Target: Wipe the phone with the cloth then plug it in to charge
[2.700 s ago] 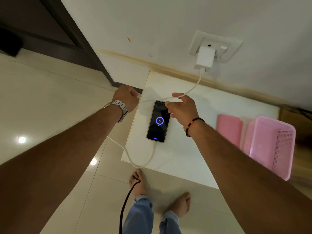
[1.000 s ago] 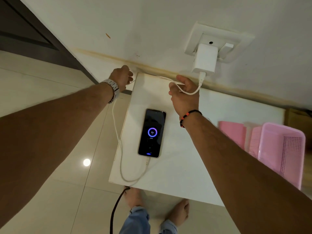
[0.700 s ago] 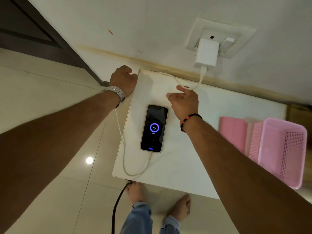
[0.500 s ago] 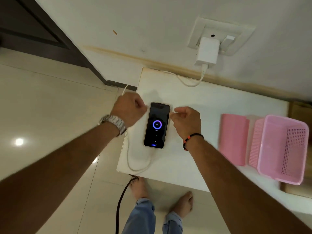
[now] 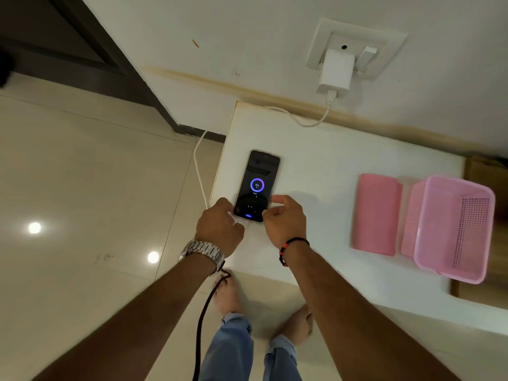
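Phone (image 5: pixel 257 187) lies flat, screen up, near the left edge of the white table (image 5: pixel 324 166), its long axis running from the person toward the wall, leaning slightly right at the far end. Its lit screen shows a ring with 97% (a charging display). The left hand (image 5: pixel 220 229) sits at the near left corner, fingers curled, touching the phone's edge; whether it grips the white cable (image 5: pixel 200 171) there I cannot tell. The right hand (image 5: pixel 284 220) pinches the near right corner with curled fingers and thumb. The cable drops off the table's left side and also runs to the white charger (image 5: pixel 335 72) in the wall socket (image 5: pixel 390 45). A pink cloth (image 5: pixel 375 214) lies well to the right, beside a pink basket (image 5: pixel 450 229).
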